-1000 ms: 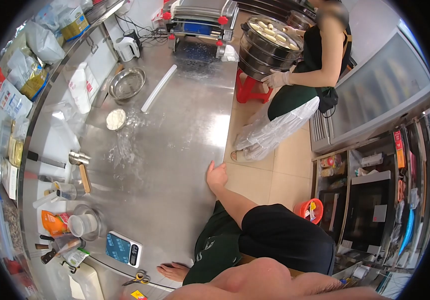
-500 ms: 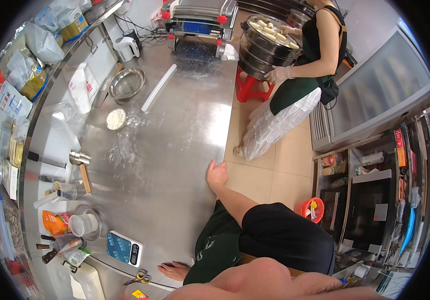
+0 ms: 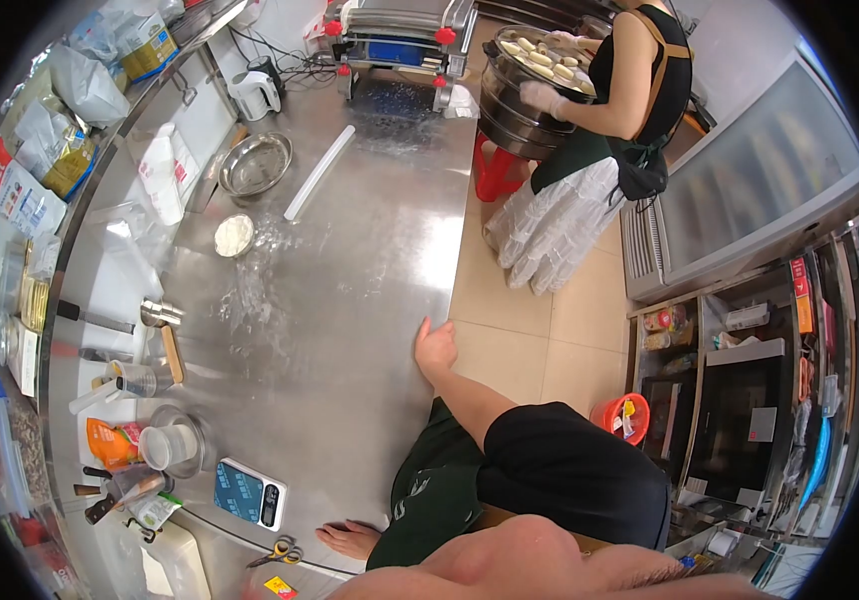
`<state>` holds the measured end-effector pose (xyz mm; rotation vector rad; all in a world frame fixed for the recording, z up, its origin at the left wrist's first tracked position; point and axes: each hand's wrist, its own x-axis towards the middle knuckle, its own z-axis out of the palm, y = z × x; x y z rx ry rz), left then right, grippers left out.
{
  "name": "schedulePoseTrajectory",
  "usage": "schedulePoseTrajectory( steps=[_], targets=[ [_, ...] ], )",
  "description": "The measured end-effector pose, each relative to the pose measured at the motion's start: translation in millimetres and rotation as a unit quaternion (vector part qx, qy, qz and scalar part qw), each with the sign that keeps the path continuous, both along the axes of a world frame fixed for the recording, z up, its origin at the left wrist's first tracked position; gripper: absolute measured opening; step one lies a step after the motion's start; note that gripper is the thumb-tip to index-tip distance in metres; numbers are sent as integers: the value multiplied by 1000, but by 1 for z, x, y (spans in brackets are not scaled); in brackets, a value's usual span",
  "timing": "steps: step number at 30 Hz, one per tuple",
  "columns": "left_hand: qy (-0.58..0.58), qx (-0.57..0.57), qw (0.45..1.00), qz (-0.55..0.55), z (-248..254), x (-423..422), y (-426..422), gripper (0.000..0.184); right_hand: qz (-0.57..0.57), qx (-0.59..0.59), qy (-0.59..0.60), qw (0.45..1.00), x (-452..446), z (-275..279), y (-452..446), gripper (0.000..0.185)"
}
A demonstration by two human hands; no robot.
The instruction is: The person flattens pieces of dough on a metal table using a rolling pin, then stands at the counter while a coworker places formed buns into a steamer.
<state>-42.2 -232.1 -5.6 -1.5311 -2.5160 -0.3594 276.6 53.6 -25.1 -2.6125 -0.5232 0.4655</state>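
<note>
On the edge of the steel table (image 3: 350,300) rests my right hand (image 3: 436,346), empty, with some fingers apart and the others partly hidden. My left hand (image 3: 350,539) lies flat and open on the same table near its lower edge, holding nothing. Between that hand and a digital scale (image 3: 250,494) is a pair of scissors (image 3: 282,552). A bowl of white powder (image 3: 235,235), a metal bowl (image 3: 256,164) and a white rolling rod (image 3: 321,172) lie farther up the table, with flour smears nearby.
At the upper right a co-worker (image 3: 640,80) in gloves stands by a stacked steamer (image 3: 525,115) on a red stool (image 3: 495,170). A roller machine (image 3: 400,45) occupies the table's far end. A red bin (image 3: 622,418) sits on the floor near shelves.
The co-worker has turned and shifted near the steamer, and the gloved hand low on its side has risen toward its rim. My hands have not visibly moved.
</note>
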Motion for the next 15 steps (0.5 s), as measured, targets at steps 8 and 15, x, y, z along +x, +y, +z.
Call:
schedulePoseTrajectory(
  steps=[8,15],
  targets=[
    [5,7,1000,-2,-7,-4,-2,49,3,4,-8,1000,0,-3,0,55],
    [18,9,1000,-6,-5,-5,2,48,-3,7,-7,1000,1,-3,2,55]
  ],
)
